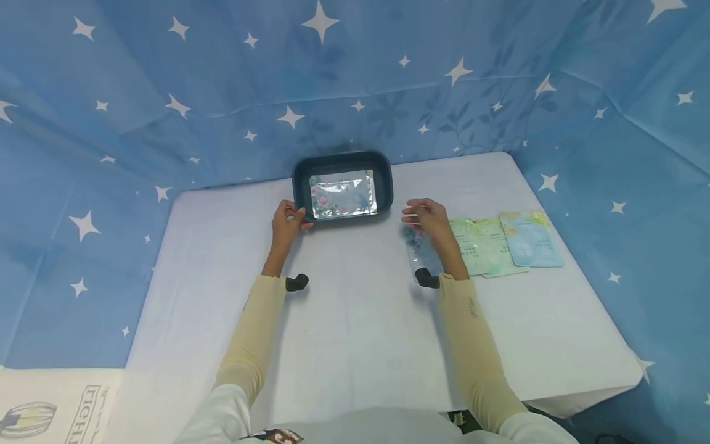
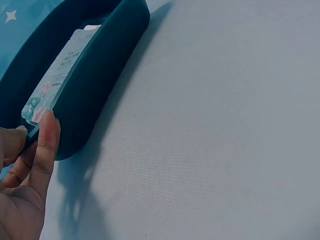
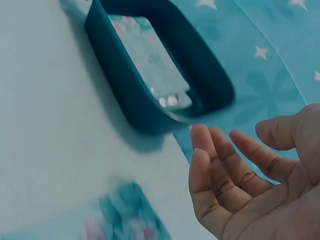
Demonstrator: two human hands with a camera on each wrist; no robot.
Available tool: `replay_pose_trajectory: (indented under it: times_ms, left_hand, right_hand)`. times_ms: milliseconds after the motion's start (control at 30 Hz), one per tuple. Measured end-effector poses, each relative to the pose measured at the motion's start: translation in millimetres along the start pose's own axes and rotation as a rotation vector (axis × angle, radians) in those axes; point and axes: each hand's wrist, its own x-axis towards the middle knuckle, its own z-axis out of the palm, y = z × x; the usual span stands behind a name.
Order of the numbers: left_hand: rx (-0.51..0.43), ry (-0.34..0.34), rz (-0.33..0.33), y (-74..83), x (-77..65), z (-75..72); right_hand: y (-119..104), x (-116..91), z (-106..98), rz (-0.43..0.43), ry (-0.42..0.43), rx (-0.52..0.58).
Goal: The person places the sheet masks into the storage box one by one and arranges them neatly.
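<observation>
Fingers of our left hand [image 1: 285,227] pinch the near-left corner of the dark tray [image 1: 387,185], our right hand [image 1: 434,224] hangs loose and empty, and a one-sided tug could tilt the tray, sliding the floral packet [image 1: 344,195] lying inside.

Blue fabric [image 1: 233,74] encloses the work area on the far, left and right sides. Its print consists of white four-pointed stars [image 1: 320,21] and darker leaf sprigs [image 1: 463,120], the latter concentrated at far right. Folds and creases cross the fabric. A table [image 1: 344,351] with a white, finely woven covering occupies the centre; its far edge lies against the fabric. The covering drapes over the near right corner. A cream printed panel [image 1: 55,401] with lettering is located at near left. Soft-edged shadows fall on the covering.
</observation>
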Motion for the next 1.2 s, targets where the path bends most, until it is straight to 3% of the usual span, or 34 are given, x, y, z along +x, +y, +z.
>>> replay_pose_trajectory:
  times_ms: [267, 467, 667, 800, 1000, 1200]
  left_hand:
    - [-0.036, -0.033, 0.015, -0.6, 3.3, 1.5]
    - [-0.057, -0.016, 0.016, -8.2, 7.9, 3.0]
    - [0.008, 0.003, 0.023, -23.0, 14.8, 7.3]
    - [0.015, 0.014, 0.016, -20.6, 13.9, 5.5]
    - [-0.006, -0.012, -0.001, -3.5, 7.6, 0.8]
    - [-0.009, 0.015, -0.032, -15.0, 11.5, -2.7]
  right_hand:
    - [20, -11, -37, 0.02, 0.077, -0.116]
    - [43, -22, -60, -0.06, 0.242, -0.36]
    - [57, -31, -76, 0.0, 0.353, -0.476]
    - [59, -33, -80, 0.022, 0.359, -0.518]
    - [61, -33, -78, -0.013, 0.367, -0.581]
    - [66, -31, -74, -0.015, 0.346, -0.639]
